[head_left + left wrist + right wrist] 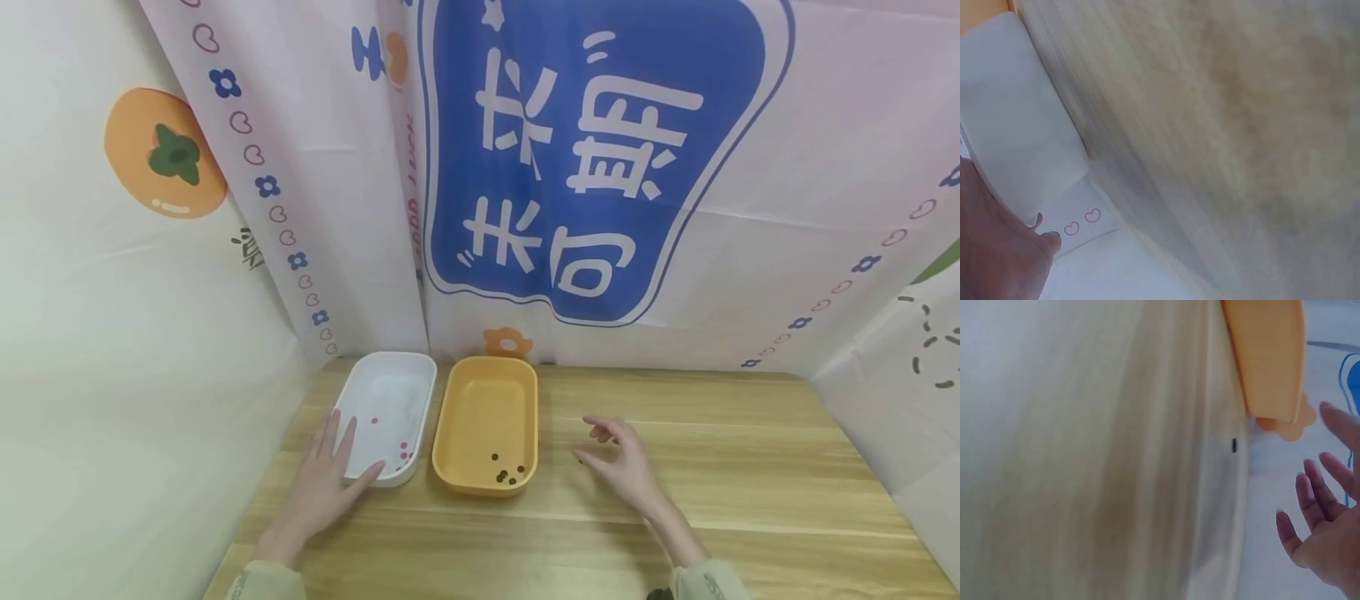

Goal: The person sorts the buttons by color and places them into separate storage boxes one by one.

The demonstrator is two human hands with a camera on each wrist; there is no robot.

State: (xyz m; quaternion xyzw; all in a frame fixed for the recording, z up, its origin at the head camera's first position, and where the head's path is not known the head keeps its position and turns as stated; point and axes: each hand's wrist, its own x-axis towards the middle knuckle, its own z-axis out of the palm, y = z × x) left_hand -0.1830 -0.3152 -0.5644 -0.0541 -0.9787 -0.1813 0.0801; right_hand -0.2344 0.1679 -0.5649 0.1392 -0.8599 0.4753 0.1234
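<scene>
In the head view my left hand point(324, 479), fingers spread, rests at the near left side of a white tray point(431, 392). Several small round red pieces point(374, 421) lie inside that tray. Beside it stands a yellow tray point(441, 446) with several small round dark pieces point(495, 457) near its front end. To the right of the yellow tray, my right hand point(626, 467) hovers over the table with thumb and fingers apart. One small dark piece point(1234, 445) lies on the table in the right wrist view, close to the hand but not between its fingers.
Both trays stand on a wood-grain table point(750, 483), near its back edge. Behind it hangs a printed cloth point(360, 250) with a blue panel, and pale cloth point(150, 350) covers the left side.
</scene>
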